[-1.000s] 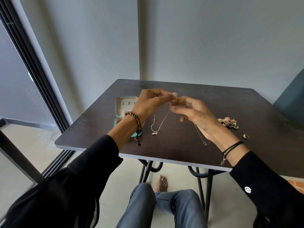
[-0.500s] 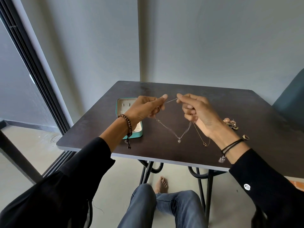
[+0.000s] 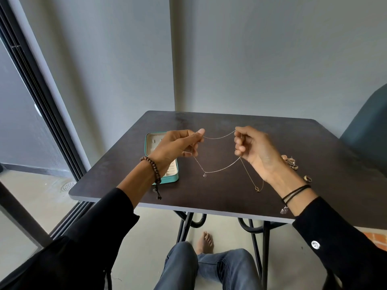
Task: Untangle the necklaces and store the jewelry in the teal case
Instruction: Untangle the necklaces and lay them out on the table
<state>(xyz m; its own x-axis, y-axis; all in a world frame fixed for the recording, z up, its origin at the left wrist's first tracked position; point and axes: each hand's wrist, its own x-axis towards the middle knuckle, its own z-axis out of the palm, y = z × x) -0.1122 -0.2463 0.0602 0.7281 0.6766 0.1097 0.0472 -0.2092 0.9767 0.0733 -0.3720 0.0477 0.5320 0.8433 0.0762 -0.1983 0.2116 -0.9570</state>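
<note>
My left hand (image 3: 178, 145) and my right hand (image 3: 254, 149) hold a thin silver necklace (image 3: 219, 168) stretched between them above the dark table (image 3: 219, 197). Each hand pinches the chain; one strand runs straight across the top, a lower loop sags with a small pendant (image 3: 204, 175). A second, gold chain with a round pendant (image 3: 257, 188) hangs down from my right hand. The open teal case (image 3: 167, 178) lies on the table under my left wrist, partly hidden by it.
A small heap of gold jewelry (image 3: 290, 161) and a ring (image 3: 307, 178) lie on the table right of my right hand. A dark chair back (image 3: 368, 126) stands at the far right. Sliding door frames run along the left.
My hands have moved apart, pulling the silver chain out wider. The pendant loop now sags lower and wider between them.
</note>
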